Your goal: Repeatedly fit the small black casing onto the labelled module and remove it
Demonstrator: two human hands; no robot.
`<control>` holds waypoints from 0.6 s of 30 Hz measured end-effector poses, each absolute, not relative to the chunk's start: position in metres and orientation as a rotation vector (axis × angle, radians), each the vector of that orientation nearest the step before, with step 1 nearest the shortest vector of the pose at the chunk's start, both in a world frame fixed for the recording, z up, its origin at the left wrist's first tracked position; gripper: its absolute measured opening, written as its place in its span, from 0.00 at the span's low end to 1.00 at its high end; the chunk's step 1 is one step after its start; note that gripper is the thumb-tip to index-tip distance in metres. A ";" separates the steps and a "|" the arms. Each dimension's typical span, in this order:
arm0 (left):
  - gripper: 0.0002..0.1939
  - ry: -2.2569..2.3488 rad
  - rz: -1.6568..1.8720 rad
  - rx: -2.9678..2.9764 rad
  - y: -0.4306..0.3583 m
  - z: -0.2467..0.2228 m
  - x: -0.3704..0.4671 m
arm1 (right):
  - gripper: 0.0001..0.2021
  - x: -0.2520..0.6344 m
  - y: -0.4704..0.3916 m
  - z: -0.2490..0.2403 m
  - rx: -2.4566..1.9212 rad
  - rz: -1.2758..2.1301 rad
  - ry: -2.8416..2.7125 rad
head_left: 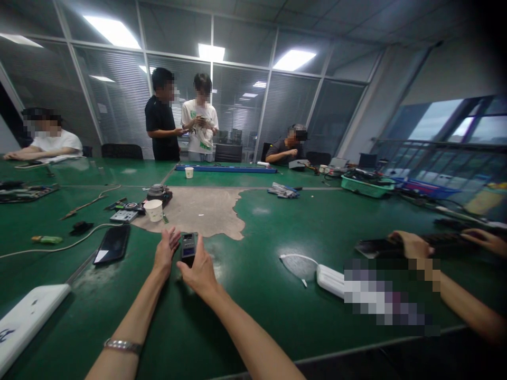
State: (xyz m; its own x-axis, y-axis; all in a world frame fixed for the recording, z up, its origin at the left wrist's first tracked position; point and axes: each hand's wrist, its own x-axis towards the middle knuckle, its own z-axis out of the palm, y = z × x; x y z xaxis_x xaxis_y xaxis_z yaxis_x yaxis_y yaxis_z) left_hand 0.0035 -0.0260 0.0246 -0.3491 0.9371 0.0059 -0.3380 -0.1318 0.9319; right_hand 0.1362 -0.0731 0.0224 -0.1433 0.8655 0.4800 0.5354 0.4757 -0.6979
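Small black box: it's on my side of the green table [269, 306], between my two hands, small black box [188, 247] with its printed face turned up. Can't tell from here if it's resting on the tabletop or lifted a bit.
Right hand: my right hand [201, 270] is partly curled, thumb at the near end and index finger along the right side, so it's got hold of the box.
Left hand: my left hand [167, 250] is loosely open with the fingers stretched out, just beside the box's left side. Can't tell if it touches.
Near paper cup: a white paper cup [153, 211] stands upright by some loose parts, past my left hand. Can't see what's in it.
Far paper cup: another paper cup [189, 173], upright on the far side near a long blue bar [225, 169]. Contents too small to make out.
Green basket: the green basket [366, 189] over on the right is piled with dark cables and bits, stuff poking above the rim.
Blue bin: a blue bin [430, 189] sits just beside the basket, contents too blurry for me.
Phone: a black phone [112, 244] lies flat left of my left hand.
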 end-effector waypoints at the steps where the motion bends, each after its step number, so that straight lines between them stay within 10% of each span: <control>1: 0.34 1.135 1.660 0.796 -0.026 0.025 0.004 | 0.49 0.136 -0.073 0.021 -1.180 0.472 -1.808; 18: 0.34 1.163 1.638 0.827 -0.024 0.022 0.004 | 0.39 0.197 -0.063 0.062 -1.157 0.389 -1.594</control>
